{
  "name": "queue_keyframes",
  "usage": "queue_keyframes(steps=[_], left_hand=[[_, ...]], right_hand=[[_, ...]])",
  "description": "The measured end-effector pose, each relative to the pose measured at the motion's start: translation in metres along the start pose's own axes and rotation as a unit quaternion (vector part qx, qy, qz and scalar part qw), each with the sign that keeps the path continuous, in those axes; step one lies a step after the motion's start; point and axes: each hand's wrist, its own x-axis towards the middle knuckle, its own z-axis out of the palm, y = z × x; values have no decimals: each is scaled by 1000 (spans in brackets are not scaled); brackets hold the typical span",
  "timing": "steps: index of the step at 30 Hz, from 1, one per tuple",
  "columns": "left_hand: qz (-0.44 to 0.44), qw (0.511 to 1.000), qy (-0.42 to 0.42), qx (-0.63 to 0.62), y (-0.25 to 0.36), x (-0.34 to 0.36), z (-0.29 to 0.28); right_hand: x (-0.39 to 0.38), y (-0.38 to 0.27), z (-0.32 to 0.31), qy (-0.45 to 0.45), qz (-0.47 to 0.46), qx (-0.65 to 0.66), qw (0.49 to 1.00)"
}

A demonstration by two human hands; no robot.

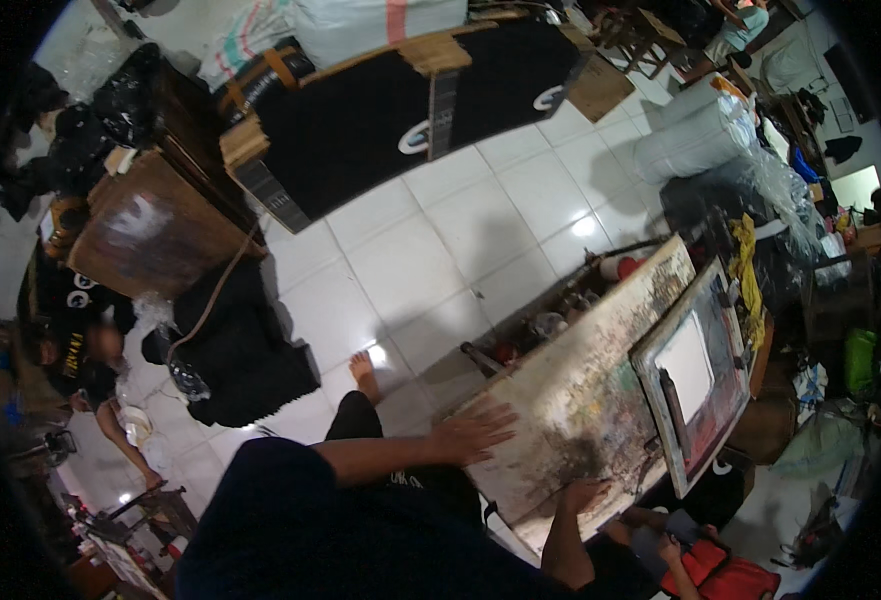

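Observation:
My left hand (473,435) lies flat with its fingers spread on the left edge of a paint-stained work table (550,400). Closer to the table's near end, my right hand (582,495) rests low on the stained top. Its fingers look curled in, and whatever they may hold is too small to make out. Across the table's right side lies a screen-printing frame (644,362) with a pale rectangular window (684,358). A dark long-handled bar, perhaps a squeegee (673,410), lies along the frame's left side.
Several jars and tools sit on a shelf (550,322) beside the table. Black printed panels (350,130) stand at the back, before white sacks (375,18). Black cloth (240,350) lies on the tiled floor (400,260). People sit left (80,340) and lower right (685,560).

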Motion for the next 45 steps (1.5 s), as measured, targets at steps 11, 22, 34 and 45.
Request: queue_keyframes(steps=[11,22,34,45], left_hand=[[-845,332,415,-62,-281,-358,-259],[-766,640,43,-39,-384,-183,-258],[-708,618,130,-316,-609,89,-291],[-639,661,203,-337,-752,396,-363]], right_hand=[[34,-143,-3,-131,267,-122,947],[89,-241,-68,-226,191,-141,945],[245,-670,-34,-365,-134,501,773],[437,-930,-8,-586,-329,231,704]])
